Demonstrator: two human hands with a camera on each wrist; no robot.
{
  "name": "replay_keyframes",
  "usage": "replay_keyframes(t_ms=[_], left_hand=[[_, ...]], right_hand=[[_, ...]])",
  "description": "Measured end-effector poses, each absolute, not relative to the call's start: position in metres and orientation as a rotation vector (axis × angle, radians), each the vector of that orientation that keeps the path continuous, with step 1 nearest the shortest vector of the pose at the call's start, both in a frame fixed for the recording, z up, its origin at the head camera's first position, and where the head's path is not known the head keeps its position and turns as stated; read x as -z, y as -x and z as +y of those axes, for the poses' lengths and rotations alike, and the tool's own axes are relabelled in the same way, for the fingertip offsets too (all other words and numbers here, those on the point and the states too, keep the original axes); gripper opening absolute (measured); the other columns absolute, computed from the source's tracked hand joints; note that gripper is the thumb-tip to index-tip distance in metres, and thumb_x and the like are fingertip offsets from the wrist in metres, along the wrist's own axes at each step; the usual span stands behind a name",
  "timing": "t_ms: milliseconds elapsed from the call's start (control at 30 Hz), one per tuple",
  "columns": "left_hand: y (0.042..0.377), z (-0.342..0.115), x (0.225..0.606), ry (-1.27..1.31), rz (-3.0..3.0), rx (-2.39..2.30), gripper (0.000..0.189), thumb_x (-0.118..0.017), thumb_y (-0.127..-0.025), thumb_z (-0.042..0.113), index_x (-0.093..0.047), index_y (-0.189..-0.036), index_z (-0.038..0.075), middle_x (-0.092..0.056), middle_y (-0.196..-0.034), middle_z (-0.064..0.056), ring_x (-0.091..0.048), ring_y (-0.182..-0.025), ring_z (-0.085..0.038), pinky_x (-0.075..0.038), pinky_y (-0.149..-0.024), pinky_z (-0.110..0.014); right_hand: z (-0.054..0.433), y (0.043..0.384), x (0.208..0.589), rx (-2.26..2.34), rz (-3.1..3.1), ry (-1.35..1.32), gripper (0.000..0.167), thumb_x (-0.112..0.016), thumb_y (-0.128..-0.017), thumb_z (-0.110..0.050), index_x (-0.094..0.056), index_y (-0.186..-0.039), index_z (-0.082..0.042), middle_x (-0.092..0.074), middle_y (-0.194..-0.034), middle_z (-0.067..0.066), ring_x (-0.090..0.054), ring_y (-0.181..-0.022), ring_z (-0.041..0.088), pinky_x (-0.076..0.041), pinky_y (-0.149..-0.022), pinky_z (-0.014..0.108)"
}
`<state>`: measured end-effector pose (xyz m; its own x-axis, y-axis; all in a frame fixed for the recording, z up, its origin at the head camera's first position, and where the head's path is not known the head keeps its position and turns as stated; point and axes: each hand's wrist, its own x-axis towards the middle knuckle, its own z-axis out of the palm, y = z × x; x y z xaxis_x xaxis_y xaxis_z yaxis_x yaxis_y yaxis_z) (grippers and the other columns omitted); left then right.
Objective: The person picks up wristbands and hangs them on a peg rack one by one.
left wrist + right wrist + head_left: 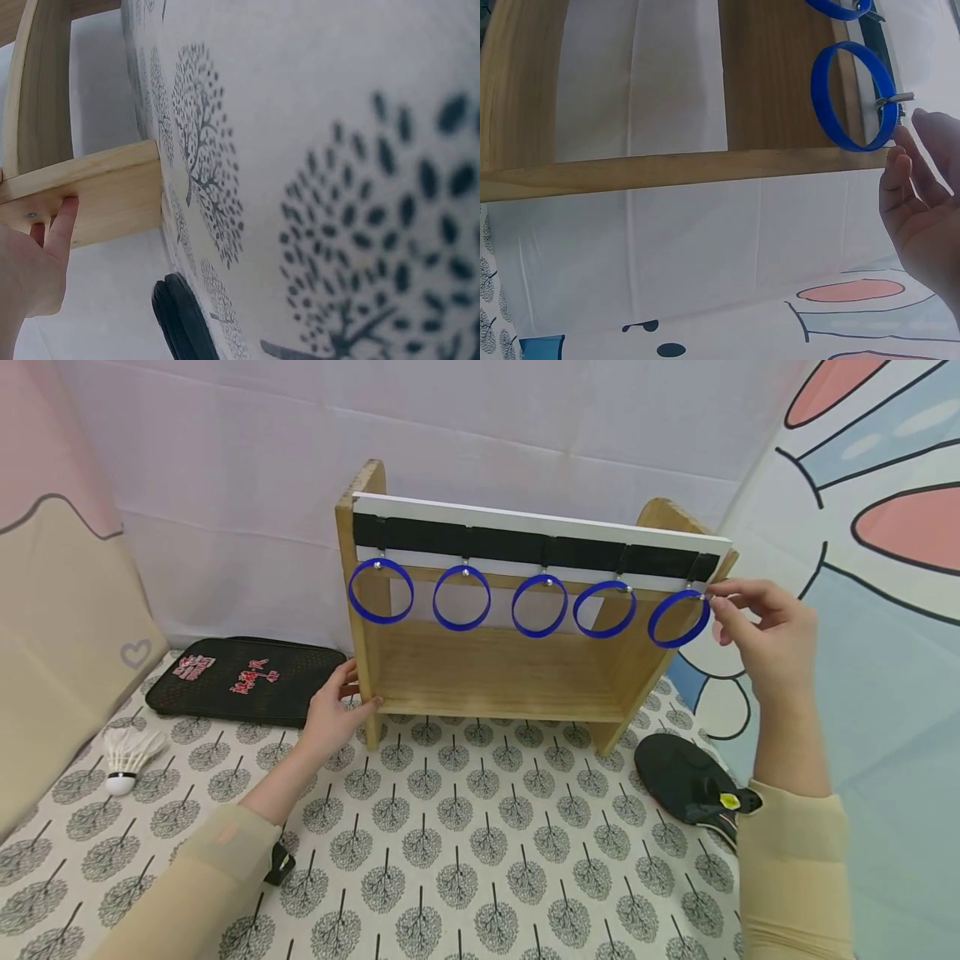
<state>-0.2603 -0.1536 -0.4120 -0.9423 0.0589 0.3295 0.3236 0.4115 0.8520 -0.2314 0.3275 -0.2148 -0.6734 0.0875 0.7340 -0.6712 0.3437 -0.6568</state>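
A small wooden shelf (495, 672) stands on the cloth, with a white board (540, 518) with a black strip across its upper front. Several blue rings (462, 598) hang in a row from metal hooks on that board. My left hand (333, 710) holds the shelf's left side panel (112, 191), thumb at the front edge and fingers against the outer face. Beside the rightmost blue ring (821, 94) is my right hand (772, 627), its fingertips close to the hook (896, 98). A gap shows between thumb and fingers; whether they touch the ring I cannot tell.
Left of the shelf lies a black case (240, 681) with red lettering, and nearer is a white shuttlecock (127, 760). A black paddle (678, 777) lies right of the shelf, partly behind the right sleeve. Tree-patterned cloth (450, 860) covers the surface; fabric walls surround it.
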Motion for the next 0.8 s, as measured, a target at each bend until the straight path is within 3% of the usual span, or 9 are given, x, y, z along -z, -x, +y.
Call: replay_keyframes(t_ms=[267, 600, 800], left_hand=[[0.259, -0.155, 0.412, 0.320, -2.430, 1.541, 0.069, -0.065, -0.090, 0.022, -0.029, -0.149, 0.019, -0.047, -0.134, -0.018, -0.051, -0.119, -0.038, -0.051, -0.085, -0.053], [0.257, -0.153, 0.409, 0.333, -2.462, 1.472, 0.069, -0.065, -0.090, 0.023, -0.029, -0.149, 0.017, -0.046, -0.138, -0.019, -0.055, -0.113, -0.037, -0.053, -0.082, -0.052], [0.247, -0.155, 0.402, 0.334, -2.451, 1.385, 0.071, -0.070, -0.087, 0.028, -0.033, -0.147, 0.018, -0.050, -0.136, -0.014, -0.058, -0.111, -0.033, -0.056, -0.078, -0.043]], right_hand=[[0.307, 0.214, 0.209, -1.475, -1.773, -0.724, 0.020, -0.065, -0.080, 0.011, -0.062, -0.098, 0.020, -0.069, -0.093, 0.009, -0.055, -0.069, 0.016, -0.046, -0.051, 0.015], [0.272, 0.195, 0.231, -1.468, -1.827, -0.749, 0.022, -0.067, -0.080, 0.012, -0.063, -0.102, 0.015, -0.066, -0.098, 0.010, -0.056, -0.084, 0.018, -0.052, -0.062, 0.015], [0.252, 0.192, 0.255, -1.392, -1.941, -0.777, 0.030, -0.066, -0.078, 0.017, -0.064, -0.107, 0.010, -0.066, -0.103, 0.006, -0.058, -0.086, 0.015, -0.052, -0.072, 0.016]])
